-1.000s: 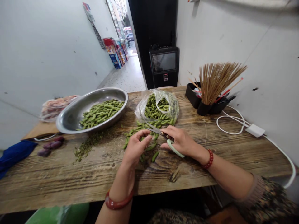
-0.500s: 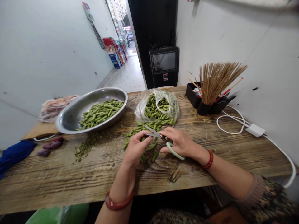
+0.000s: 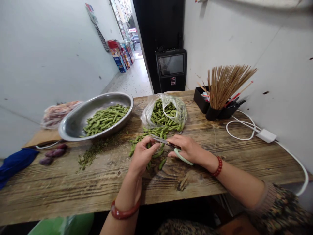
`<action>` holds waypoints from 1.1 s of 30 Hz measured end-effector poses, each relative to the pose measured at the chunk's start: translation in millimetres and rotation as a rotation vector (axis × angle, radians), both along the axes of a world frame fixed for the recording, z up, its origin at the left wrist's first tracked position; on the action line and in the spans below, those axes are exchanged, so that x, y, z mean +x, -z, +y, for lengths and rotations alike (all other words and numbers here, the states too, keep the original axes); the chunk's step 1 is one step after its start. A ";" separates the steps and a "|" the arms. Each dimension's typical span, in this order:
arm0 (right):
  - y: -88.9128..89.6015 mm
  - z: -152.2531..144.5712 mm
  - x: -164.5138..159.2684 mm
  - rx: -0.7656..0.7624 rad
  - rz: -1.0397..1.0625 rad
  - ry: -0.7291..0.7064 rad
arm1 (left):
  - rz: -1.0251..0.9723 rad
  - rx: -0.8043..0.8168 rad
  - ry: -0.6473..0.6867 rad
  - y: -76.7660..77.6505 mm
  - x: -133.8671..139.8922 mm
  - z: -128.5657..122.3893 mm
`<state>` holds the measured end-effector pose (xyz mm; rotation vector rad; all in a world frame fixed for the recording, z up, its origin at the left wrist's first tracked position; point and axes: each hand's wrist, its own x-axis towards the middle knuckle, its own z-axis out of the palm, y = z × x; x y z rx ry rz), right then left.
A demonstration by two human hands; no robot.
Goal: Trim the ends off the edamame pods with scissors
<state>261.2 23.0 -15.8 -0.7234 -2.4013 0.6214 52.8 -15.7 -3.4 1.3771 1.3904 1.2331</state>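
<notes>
My right hand [image 3: 184, 148] is closed round scissors [image 3: 160, 140] with pale green handles. Their blades are together and point left, toward my left hand [image 3: 143, 153]. Its thumb and fingers are pinched by the blade tips; whatever they hold is hidden. Loose green soybean pods [image 3: 137, 141] lie on the wooden table under and beyond both hands. Just behind them is a clear plastic bag [image 3: 146, 115], open and full of more pods. To the left, a tilted oval metal basin [image 3: 73, 121] holds another pile of pods.
Green trimmings [image 3: 86, 158] are scattered before the basin. Left of them are purple bulbs [image 3: 52, 153] and a blue cloth [image 3: 18, 164]. A black holder [image 3: 201, 100] with wooden skewers [image 3: 226, 86] stands back right, near a white cable with an adapter [image 3: 267, 135].
The scissor blades, spread apart before, have come together. Both hands stay in nearly the same place.
</notes>
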 end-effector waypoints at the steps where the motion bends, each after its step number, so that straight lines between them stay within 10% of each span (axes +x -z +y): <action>1: 0.3 0.3 0.0 0.002 0.003 0.010 | -0.026 -0.020 -0.004 0.1 0.0 0.0; 12: -2.9 -1.3 -1.5 0.019 0.095 0.073 | -0.521 -0.139 -0.028 -3.2 -1.3 2.9; 33: -1.5 -3.7 -2.7 0.066 0.052 0.033 | -0.402 -0.151 0.114 0.9 6.8 -2.4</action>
